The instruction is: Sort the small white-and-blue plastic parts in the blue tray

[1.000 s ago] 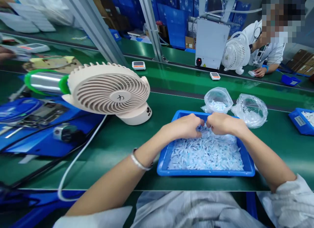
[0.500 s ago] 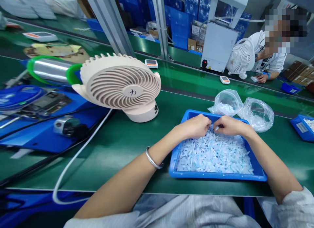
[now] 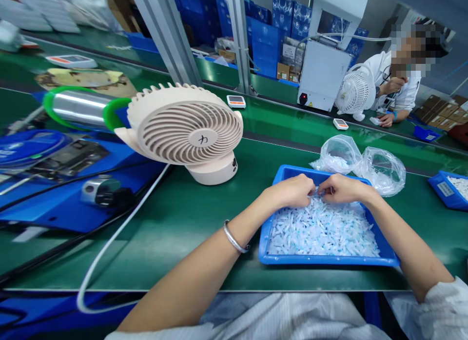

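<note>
A blue plastic tray [image 3: 329, 260] holds a thick layer of small white and pale-blue plastic pieces [image 3: 321, 230]. Over its far part, my left hand [image 3: 300, 190] has its fingers curled down at the pieces, and the fingertips are hidden. My right hand [image 3: 340, 189] is close beside it, thumb and fingers pinched together low over the pile. Whatever lies between the fingers of either hand is too small or too hidden to make out. Just behind the tray stand two clear plastic bags [image 3: 340, 152], both open at the top, with some small pieces inside.
A beige fan [image 3: 190, 130] stands left of the tray, its white cable [image 3: 120, 232] looping to the table edge. Tools and a metal roller [image 3: 78, 107] lie farther left. Another blue bin [image 3: 448, 189] is at right. Across the belt, a person sits near a white fan [image 3: 354, 93].
The view has shifted slightly, so the scene sits a little differently. Both hands stay over the tray's far part; a small white piece seen at my right fingertips earlier no longer shows clearly.
</note>
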A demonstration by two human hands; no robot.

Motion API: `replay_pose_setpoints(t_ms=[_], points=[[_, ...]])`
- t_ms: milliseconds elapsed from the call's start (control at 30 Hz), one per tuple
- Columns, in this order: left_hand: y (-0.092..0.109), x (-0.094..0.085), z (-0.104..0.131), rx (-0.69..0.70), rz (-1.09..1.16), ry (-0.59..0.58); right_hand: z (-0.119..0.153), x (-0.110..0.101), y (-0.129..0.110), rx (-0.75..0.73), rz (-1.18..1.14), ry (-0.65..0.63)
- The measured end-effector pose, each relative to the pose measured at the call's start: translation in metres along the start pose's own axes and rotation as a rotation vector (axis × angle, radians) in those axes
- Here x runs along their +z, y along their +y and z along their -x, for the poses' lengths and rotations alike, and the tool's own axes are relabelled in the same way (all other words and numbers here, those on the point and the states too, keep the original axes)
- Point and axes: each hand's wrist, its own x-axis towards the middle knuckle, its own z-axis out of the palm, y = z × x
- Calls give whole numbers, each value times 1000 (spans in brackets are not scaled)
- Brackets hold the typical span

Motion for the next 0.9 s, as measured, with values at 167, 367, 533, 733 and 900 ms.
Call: replay_pose_setpoints(t_ms=[167, 367, 533, 733, 900], points=[[2, -1, 0, -15, 4, -25, 2, -2, -8, -22, -90, -22], [3, -3, 1, -35, 1, 26, -2, 3, -5, -48, -78, -19], [5, -5, 3, -60, 28, 100, -3, 5, -4, -23, -32, 89], [3, -2, 4, -40, 43, 206, -4, 6, -7, -17, -33, 174], [2, -1, 3, -12, 58, 269, -4, 6, -9, -47, -88, 196]])
